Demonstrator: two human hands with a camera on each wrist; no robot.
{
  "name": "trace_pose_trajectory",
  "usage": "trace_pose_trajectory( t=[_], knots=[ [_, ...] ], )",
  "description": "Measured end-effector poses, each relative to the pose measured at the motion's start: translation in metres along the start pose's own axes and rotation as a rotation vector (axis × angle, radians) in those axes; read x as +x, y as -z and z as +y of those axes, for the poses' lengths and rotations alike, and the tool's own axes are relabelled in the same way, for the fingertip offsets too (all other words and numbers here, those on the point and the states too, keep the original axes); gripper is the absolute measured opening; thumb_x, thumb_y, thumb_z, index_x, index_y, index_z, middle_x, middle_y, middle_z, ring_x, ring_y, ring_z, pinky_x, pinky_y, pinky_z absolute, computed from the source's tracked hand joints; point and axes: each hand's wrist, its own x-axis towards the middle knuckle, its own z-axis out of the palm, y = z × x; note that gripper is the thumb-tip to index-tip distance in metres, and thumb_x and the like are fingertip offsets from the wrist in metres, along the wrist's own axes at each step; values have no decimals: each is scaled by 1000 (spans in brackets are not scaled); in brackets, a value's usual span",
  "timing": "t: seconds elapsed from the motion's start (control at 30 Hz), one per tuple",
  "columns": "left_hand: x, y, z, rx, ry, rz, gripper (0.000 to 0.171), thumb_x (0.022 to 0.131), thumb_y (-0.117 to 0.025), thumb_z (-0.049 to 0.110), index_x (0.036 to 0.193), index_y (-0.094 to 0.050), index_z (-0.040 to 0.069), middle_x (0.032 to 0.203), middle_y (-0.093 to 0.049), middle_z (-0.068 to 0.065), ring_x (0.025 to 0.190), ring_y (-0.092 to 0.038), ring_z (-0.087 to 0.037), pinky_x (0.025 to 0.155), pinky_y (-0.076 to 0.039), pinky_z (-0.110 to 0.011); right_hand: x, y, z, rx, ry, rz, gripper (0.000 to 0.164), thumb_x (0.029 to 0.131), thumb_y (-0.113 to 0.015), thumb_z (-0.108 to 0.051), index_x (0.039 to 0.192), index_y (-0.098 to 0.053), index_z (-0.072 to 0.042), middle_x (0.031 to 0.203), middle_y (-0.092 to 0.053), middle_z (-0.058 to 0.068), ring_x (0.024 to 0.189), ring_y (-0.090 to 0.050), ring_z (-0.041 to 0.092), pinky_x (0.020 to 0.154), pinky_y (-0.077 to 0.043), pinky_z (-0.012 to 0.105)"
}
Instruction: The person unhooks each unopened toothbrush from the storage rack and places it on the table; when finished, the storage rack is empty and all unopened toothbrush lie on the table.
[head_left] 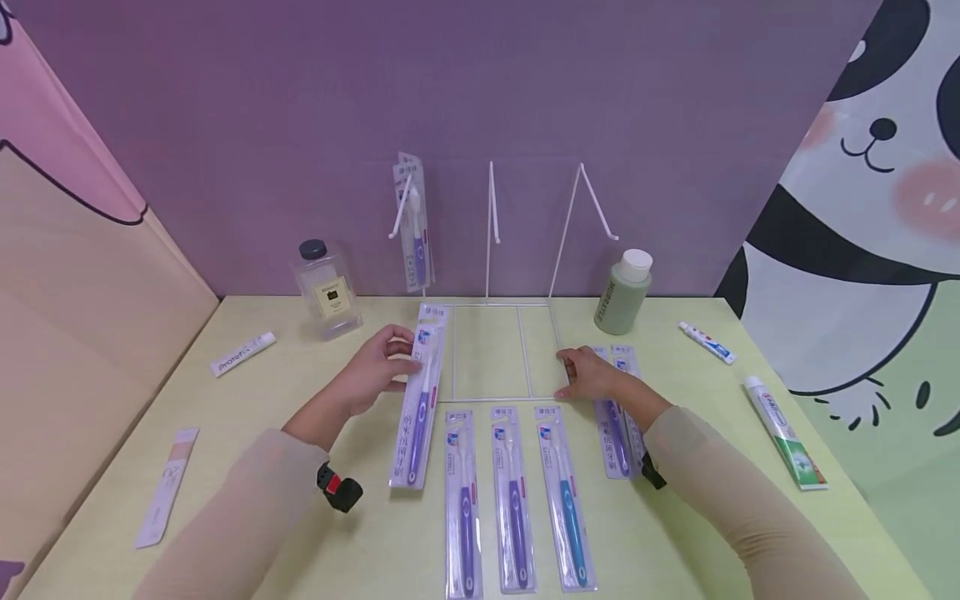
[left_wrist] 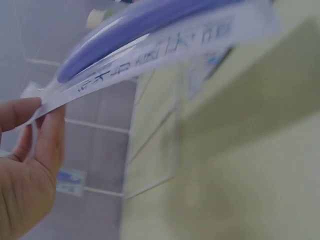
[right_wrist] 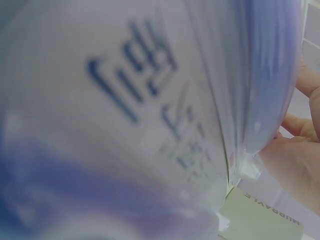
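Observation:
My left hand (head_left: 378, 367) pinches a packaged toothbrush (head_left: 422, 400) by its edge, held upright-slanted at the left of a white wire rack (head_left: 522, 350). In the left wrist view the fingertips (left_wrist: 42, 112) grip the thin card beside a purple handle. My right hand (head_left: 592, 373) has its fingers curled at the rack's right side wire. Under the right wrist lie two more toothbrush packs (head_left: 617, 433), large and close in the right wrist view. Another toothbrush pack (head_left: 414, 225) hangs on the rack's left hook; the middle and right hooks carry nothing.
Three toothbrush packs (head_left: 513, 500) lie in a row before the rack. A clear bottle (head_left: 327, 292) stands left, a green bottle (head_left: 624, 293) right. Tubes (head_left: 243, 354) (head_left: 707, 342) (head_left: 785, 433) and a flat pink-white packet (head_left: 168, 487) lie near the table's sides.

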Motion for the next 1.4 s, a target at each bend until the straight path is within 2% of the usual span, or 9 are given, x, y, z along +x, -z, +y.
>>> trace_pose_trajectory(
  t=[0.23,0.5,0.8,0.93,1.03,1.1,1.17,1.27,1.4],
  knots=[
    [-36,-16,-34,-46,162,-26,37,82,-53,-10,113,-32,-3,101,-46,-19,82,-56,-25,65,-53,-39,-1,5,0,11,22,1,82,72,-77,-29,136,-35,-2,108,-43,11,97,-43,24,89,-37,40],
    [-52,-23,-52,10,217,7,36,81,-54,-12,111,-34,-7,98,-47,-20,77,-56,-24,62,-52,-37,1,11,1,8,20,7,83,71,-77,-31,137,-34,-2,109,-43,11,98,-43,24,90,-37,40],
    [-55,-24,-60,225,275,61,35,78,-61,-10,108,-42,-7,93,-50,-17,71,-57,-24,57,-53,-35,2,13,6,15,13,17,83,71,-77,-31,137,-35,-3,109,-43,10,99,-42,23,91,-36,40],
    [-54,-23,-50,487,277,27,45,77,-67,1,111,-39,-7,86,-53,-15,59,-57,-23,52,-51,-33,0,13,5,23,17,15,82,72,-77,-29,137,-34,-2,110,-43,11,99,-42,24,91,-36,40],
    [-48,-19,-37,755,269,-9,55,78,-71,14,115,-37,-7,88,-55,-17,49,-55,-22,46,-47,-31,0,13,5,24,18,12,83,72,-77,-29,137,-34,-1,111,-43,12,100,-42,24,92,-36,40],
    [-38,-15,-24,855,246,-28,58,79,-70,20,117,-37,-8,90,-56,-18,48,-55,-22,47,-47,-30,0,12,5,24,20,11,83,72,-77,-29,137,-34,-1,110,-43,12,100,-42,24,92,-36,40],
    [-24,-8,-10,840,214,-33,54,82,-66,21,118,-38,-8,96,-55,-18,55,-57,-24,50,-50,-31,1,8,6,28,28,9,83,71,-77,-29,136,-34,-1,109,-43,11,99,-43,24,91,-36,40],
    [1,4,9,730,120,2,43,87,-61,15,117,-40,-6,97,-54,-18,69,-59,-29,60,-52,-34,4,2,8,33,40,3,84,71,-77,-30,136,-35,0,108,-43,10,97,-43,24,90,-37,40],
    [36,15,28,599,-77,157,32,89,-56,10,115,-43,-4,103,-53,-16,85,-57,-29,69,-51,-35,7,-4,9,14,29,3,85,69,-78,-33,137,-35,-3,106,-44,9,96,-43,23,89,-37,39]
  ],
)
